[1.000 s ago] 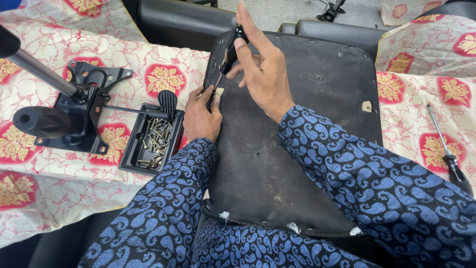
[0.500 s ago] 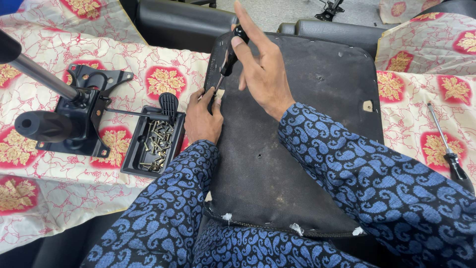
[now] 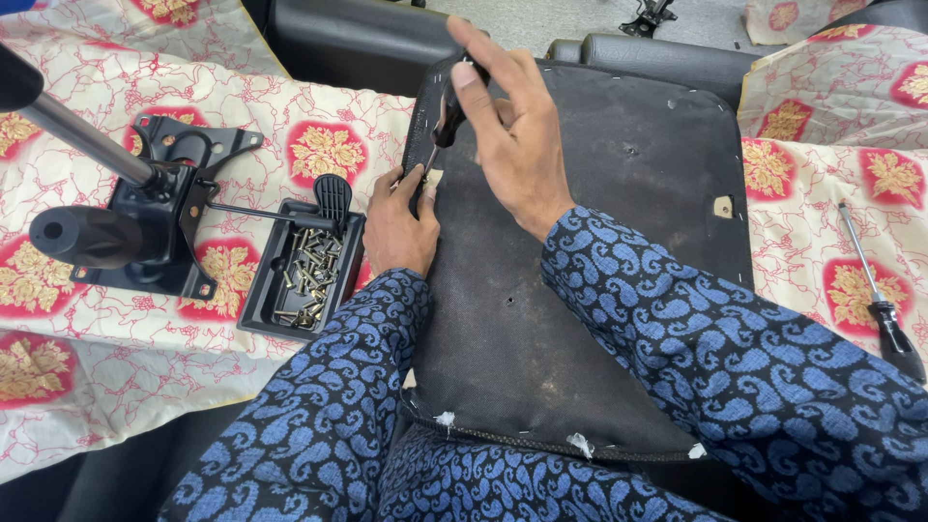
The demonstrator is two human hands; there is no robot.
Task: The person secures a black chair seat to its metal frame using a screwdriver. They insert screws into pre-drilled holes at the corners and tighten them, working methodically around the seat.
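Note:
A black fabric-covered seat panel (image 3: pixel 599 290) lies underside up in front of me. My right hand (image 3: pixel 512 145) grips a black-handled screwdriver (image 3: pixel 447 116) held upright over the panel's left edge. My left hand (image 3: pixel 398 227) rests at that same edge, its fingers pinched around the tool's tip. What sits under the tip is hidden by my fingers. Both arms wear blue paisley sleeves.
A black tray of several screws (image 3: pixel 304 275) lies left of my left hand. Further left stands a black chair mechanism with a metal rod and lever (image 3: pixel 145 217). A second screwdriver (image 3: pixel 875 295) lies on the flowered cloth (image 3: pixel 87 319) at right. Dark armrest parts (image 3: pixel 667 58) sit behind.
My right hand has shifted slightly, holding the screwdriver more upright over the panel's left edge. My left hand stays in place at the tip.

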